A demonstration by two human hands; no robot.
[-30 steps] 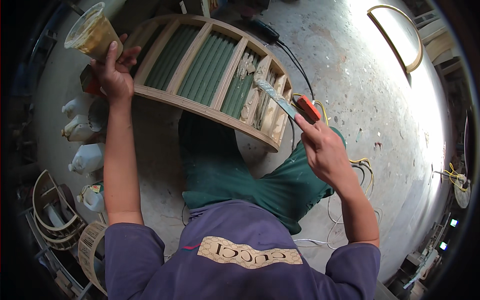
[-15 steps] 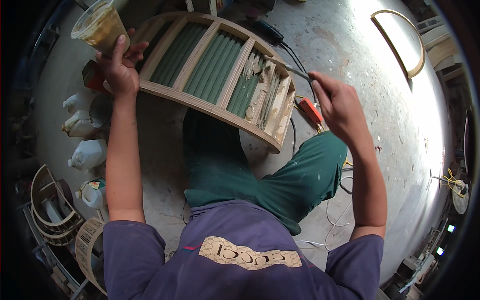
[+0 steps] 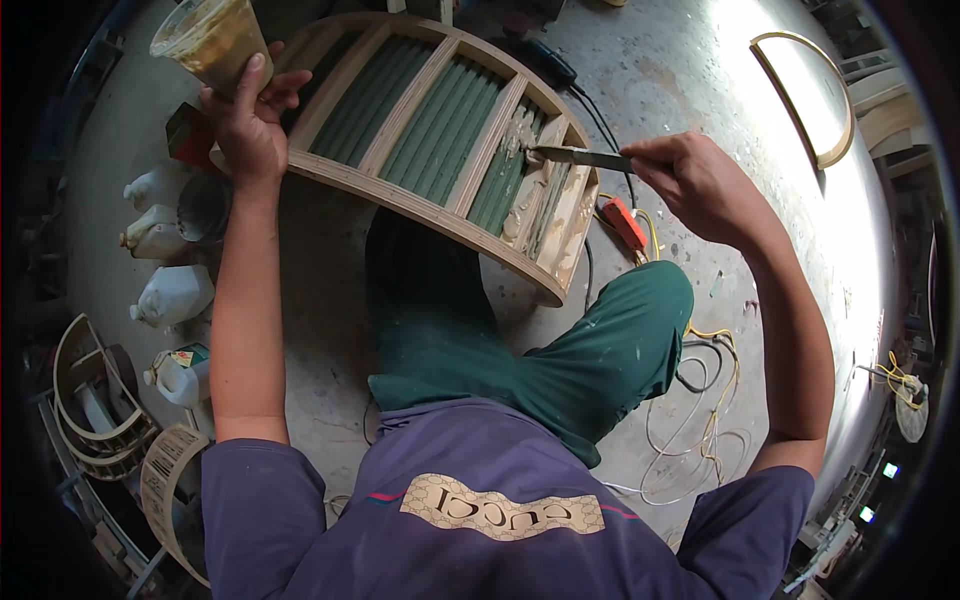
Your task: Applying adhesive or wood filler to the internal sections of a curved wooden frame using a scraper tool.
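Note:
My left hand (image 3: 252, 125) is wrapped round a clear plastic cup (image 3: 212, 45) that holds a tan paste, up at the top left. In my right hand (image 3: 695, 185) is a putty knife (image 3: 585, 157) with a long flat blade, its tip on the paste inside the frame. Before me lies a curved wooden frame (image 3: 400, 195) with crossbars and green ribbed strips (image 3: 440, 130) between them. Smears of tan paste (image 3: 518, 130) cover part of the strips and slats at its right end.
White plastic jugs (image 3: 172, 295) stand in a row on the left floor. An orange power block (image 3: 625, 224) and looped cables (image 3: 715, 400) lie by my right knee. A half-round wooden frame (image 3: 835, 145) sits at the far right, curved wooden pieces (image 3: 100, 440) at lower left.
My right hand has moved right and its elbow outward, and the putty knife now lies flatter, its tip lower on the frame. The cup in my left hand has shifted slightly right.

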